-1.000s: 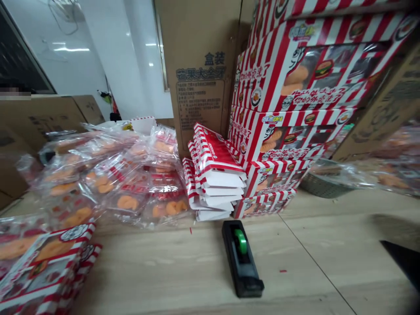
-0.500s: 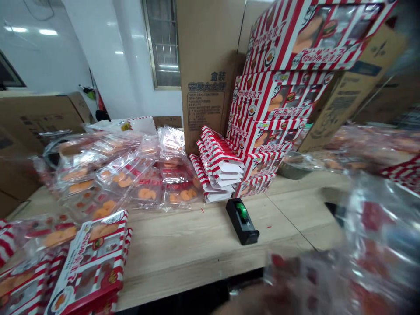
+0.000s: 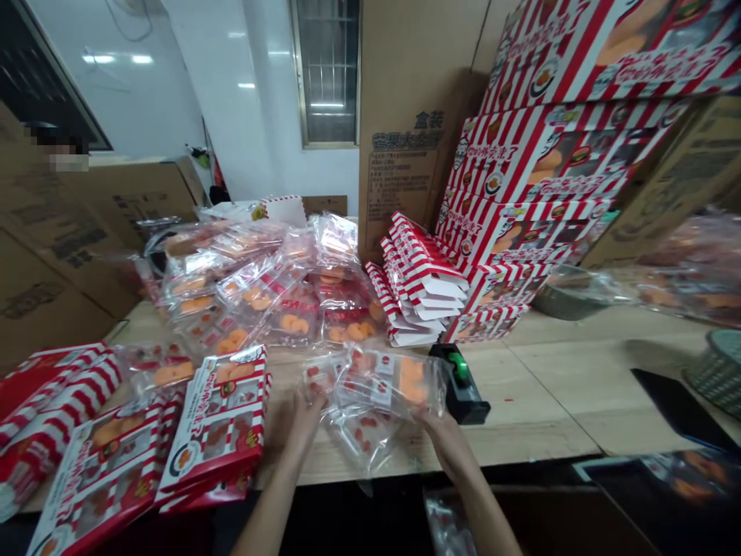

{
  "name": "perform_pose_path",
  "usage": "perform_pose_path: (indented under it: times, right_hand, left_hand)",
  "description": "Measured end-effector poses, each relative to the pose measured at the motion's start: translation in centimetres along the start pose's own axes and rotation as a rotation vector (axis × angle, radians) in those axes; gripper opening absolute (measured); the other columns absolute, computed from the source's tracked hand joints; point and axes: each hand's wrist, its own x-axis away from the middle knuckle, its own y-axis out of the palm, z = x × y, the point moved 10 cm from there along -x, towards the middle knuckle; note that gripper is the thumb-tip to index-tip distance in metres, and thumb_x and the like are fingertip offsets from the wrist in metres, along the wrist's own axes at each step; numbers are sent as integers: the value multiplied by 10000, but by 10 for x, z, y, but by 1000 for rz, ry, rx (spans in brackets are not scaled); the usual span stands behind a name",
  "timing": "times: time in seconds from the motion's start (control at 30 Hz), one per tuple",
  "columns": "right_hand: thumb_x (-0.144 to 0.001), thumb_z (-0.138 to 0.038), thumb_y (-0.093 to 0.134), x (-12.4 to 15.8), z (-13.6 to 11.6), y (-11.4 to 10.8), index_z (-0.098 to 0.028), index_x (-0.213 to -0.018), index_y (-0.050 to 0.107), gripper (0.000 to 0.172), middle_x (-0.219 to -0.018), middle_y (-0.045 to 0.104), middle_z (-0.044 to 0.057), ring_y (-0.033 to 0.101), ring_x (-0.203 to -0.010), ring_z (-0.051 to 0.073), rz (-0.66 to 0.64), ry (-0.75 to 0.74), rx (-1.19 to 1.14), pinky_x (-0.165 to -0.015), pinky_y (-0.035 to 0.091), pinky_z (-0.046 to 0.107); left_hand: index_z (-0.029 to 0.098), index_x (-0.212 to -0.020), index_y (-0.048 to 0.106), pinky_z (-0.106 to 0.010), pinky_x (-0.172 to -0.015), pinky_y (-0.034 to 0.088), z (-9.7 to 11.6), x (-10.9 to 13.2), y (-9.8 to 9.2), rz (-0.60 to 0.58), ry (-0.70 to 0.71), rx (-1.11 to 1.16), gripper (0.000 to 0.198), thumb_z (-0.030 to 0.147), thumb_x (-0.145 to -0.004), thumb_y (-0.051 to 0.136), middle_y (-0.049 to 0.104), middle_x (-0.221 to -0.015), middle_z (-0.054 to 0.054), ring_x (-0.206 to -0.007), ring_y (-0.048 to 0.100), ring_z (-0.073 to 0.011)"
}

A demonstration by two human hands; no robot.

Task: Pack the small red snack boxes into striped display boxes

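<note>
Both my hands hold a clear plastic bag of orange sweets (image 3: 385, 384) just above the wooden table, in front of me. My left hand (image 3: 304, 415) pinches the bag's left end, and my right hand (image 3: 443, 436) grips its lower right corner. A black tape dispenser with a green roll (image 3: 460, 382) stands just beyond my right hand. To my left lie red-and-white striped boxes with windows (image 3: 217, 421). A heap of similar bags (image 3: 248, 289) lies beyond my hands.
Flat striped cartons (image 3: 422, 282) lean against large stacked striped boxes (image 3: 556, 154) and brown cardboard cartons (image 3: 405, 154). On the right of the wooden table (image 3: 538, 394) are a dark flat tablet or panel (image 3: 677, 409) and woven baskets (image 3: 721, 371).
The bag, blurred at the lower right before, now lies between both hands over the table's front. My hands have come into view, and the view has shifted, bringing the tape dispenser closer.
</note>
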Motion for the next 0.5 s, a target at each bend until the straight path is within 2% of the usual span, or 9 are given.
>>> perform_pose_path:
  times: [0.07,0.1,0.13,0.2,0.27,0.3,0.37,0.43,0.5]
  right_hand:
    - [-636,-372,710,2,-2,1,-185,-1052,617,465,-1066,640,78,524,-1082,286,-8,-26,-124,-970,353,444]
    - [-630,-356,728,5,-5,1,-198,-1089,590,504,-1081,634,72,529,-1078,273,-12,-32,-175,-964,365,432]
    - [-628,-344,740,8,-10,3,-212,-1105,573,523,-1088,630,65,536,-1070,258,-25,-35,-220,-959,375,416]
    - [-636,-363,742,14,-18,11,-233,-1093,568,506,-1082,630,55,561,-1034,240,-77,-26,-298,-917,416,392]
    - [-640,-440,725,19,-22,22,-232,-1052,585,482,-1030,645,58,603,-940,246,-106,11,-333,-809,481,393]
    - [-635,-468,720,21,-22,25,-222,-1026,596,478,-997,652,62,618,-884,248,-95,34,-333,-747,505,389]
    - [-616,-459,737,25,-22,27,-195,-988,614,472,-960,660,68,626,-827,247,-46,59,-322,-681,522,372]
    - [-590,-369,778,31,-22,27,-204,-995,617,466,-996,657,62,618,-870,241,-27,60,-324,-719,517,351]
    - [-555,-370,797,37,-15,30,-246,-1003,624,496,-1065,641,56,596,-953,255,-96,104,-373,-772,502,357]
  left_hand:
    - [110,-1160,430,-424,-1032,279,13,7,-1,78,101,-44,536,185,-671,638,278,-1400,-208,-1309,246,-297]
    - [131,-1200,406,-399,-1068,216,22,13,1,86,156,-57,553,177,-691,620,198,-1445,-172,-1343,154,-267]
    - [153,-1231,386,-374,-1080,197,30,19,6,61,201,-53,559,186,-716,602,183,-1457,-140,-1350,132,-242]
    - [179,-1285,333,-360,-1029,308,40,29,22,-87,208,22,582,260,-761,574,314,-1403,-137,-1294,295,-240]
    - [170,-1313,294,-356,-882,454,43,38,37,-255,133,159,638,365,-770,567,461,-1279,-157,-1142,486,-257]
    - [162,-1310,301,-345,-813,490,46,42,40,-300,101,219,658,399,-761,576,504,-1226,-156,-1069,536,-256]
    - [164,-1274,365,-317,-721,515,54,48,32,-304,97,279,642,415,-736,610,552,-1154,-132,-970,580,-240]
    - [181,-1249,412,-295,-680,518,67,55,18,-290,137,289,607,386,-724,636,571,-1129,-108,-935,589,-228]
    - [200,-1254,419,-291,-663,519,76,64,4,-311,139,311,583,371,-736,626,585,-1121,-96,-924,596,-226]
